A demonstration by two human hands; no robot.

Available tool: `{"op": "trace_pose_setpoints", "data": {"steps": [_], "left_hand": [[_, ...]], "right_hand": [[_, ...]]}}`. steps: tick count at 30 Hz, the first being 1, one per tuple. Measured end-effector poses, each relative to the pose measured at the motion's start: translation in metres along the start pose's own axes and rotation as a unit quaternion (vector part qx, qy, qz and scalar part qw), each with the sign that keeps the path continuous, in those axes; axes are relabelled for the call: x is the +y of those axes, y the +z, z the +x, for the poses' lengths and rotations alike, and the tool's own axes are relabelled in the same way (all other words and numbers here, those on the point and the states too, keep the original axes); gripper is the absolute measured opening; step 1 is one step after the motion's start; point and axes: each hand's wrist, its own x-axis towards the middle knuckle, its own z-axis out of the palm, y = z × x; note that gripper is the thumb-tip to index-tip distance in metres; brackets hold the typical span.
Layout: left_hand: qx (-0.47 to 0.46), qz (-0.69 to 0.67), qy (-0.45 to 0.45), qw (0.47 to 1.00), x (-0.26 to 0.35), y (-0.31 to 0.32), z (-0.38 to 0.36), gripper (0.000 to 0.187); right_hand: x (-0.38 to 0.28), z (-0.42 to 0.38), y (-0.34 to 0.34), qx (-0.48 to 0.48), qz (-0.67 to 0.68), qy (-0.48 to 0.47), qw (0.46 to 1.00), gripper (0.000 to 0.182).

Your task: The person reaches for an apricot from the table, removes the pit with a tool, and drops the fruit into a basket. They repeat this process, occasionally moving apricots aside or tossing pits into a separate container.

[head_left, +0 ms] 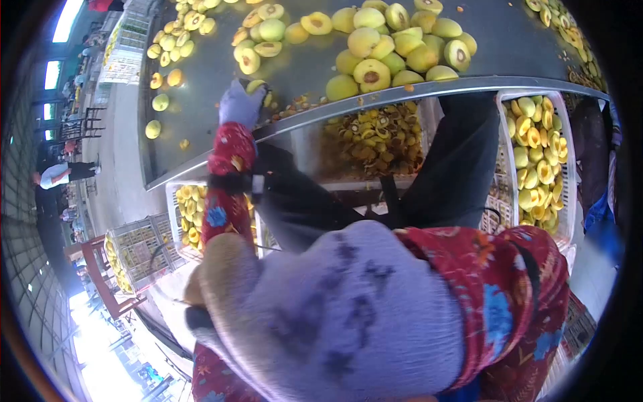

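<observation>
My left hand (241, 106), in a pale lavender glove, reaches over the near edge of the metal table (295, 80). Its fingers are closed on a yellow peach half (254, 86), partly hidden by the glove. Close to the camera, my right hand (328, 315) fills the lower middle, its stained glove seen from the back. The right fingers curl at the left, near something dark; what they hold, if anything, is hidden. Whole and halved yellow peaches (368, 43) are piled on the table beyond my left hand.
Below the table edge, a container holds peach scraps (378, 137) between my dark-trousered legs. Crates of peach halves stand at the right (536, 161) and left (191, 208). More crates (140, 244) stand farther left. A person (57, 175) stands in the distance.
</observation>
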Motion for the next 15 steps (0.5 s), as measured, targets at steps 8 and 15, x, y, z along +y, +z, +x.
{"op": "trace_pose_setpoints", "data": {"steps": [8,15], "left_hand": [[0.028,-0.308,0.237,0.921,0.083,-0.056,-0.108,0.033],[-0.199,-0.74,-0.168,0.62,0.151,-0.046,-0.178,0.044]], "right_hand": [[-0.024,-0.025,-0.02,0.081,-0.18,0.03,0.98,0.024],[0.086,-0.06,0.042,0.299,-0.264,0.051,0.916,0.032]]}}
